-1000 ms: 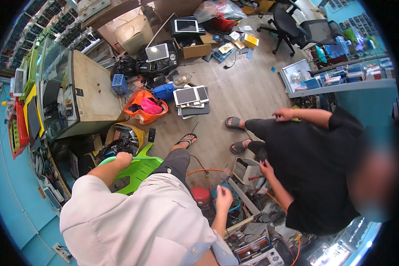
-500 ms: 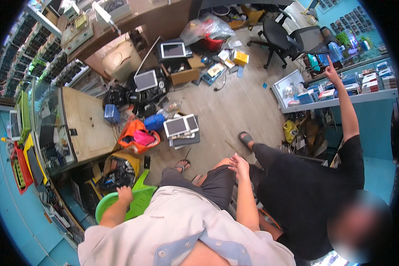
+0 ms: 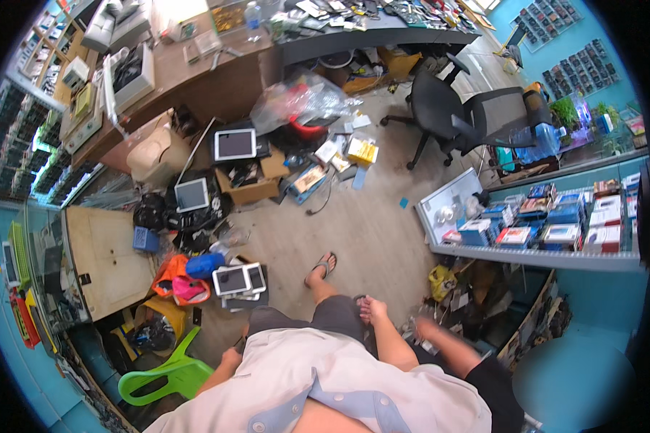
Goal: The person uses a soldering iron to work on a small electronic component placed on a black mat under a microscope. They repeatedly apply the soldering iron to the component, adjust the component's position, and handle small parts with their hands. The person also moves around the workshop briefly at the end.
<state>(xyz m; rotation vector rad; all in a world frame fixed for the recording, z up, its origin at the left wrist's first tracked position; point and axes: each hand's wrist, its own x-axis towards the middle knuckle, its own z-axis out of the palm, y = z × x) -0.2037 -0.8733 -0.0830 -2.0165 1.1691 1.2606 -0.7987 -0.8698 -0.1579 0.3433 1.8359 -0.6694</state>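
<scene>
My left hand (image 3: 231, 359) hangs beside my left thigh, close to a green plastic chair (image 3: 173, 375) but apart from it. Its fingers are mostly hidden, so I cannot tell how they are held. In front of my right thigh is my right hand (image 3: 372, 310), with its fingers loosely apart and nothing in them. To its right, a co-worker's blurred hand (image 3: 427, 328) reaches forward from a black sleeve. My sandalled foot (image 3: 325, 267) steps forward on the wooden floor (image 3: 325, 224). Ahead to the left lies a stack of white-framed tablets (image 3: 232, 281).
Further off are a cardboard box (image 3: 256, 180) with a tablet on it, an orange bag (image 3: 170, 278), plastic wrap (image 3: 296, 101) and a black office chair (image 3: 433, 108). A shelf of small boxes (image 3: 560, 234) stands at right. A cluttered counter (image 3: 368, 32) runs along the back.
My left hand has come off the green chair. I have stepped forward and the view has turned right. The co-worker's pointing arm has dropped beside my right hand.
</scene>
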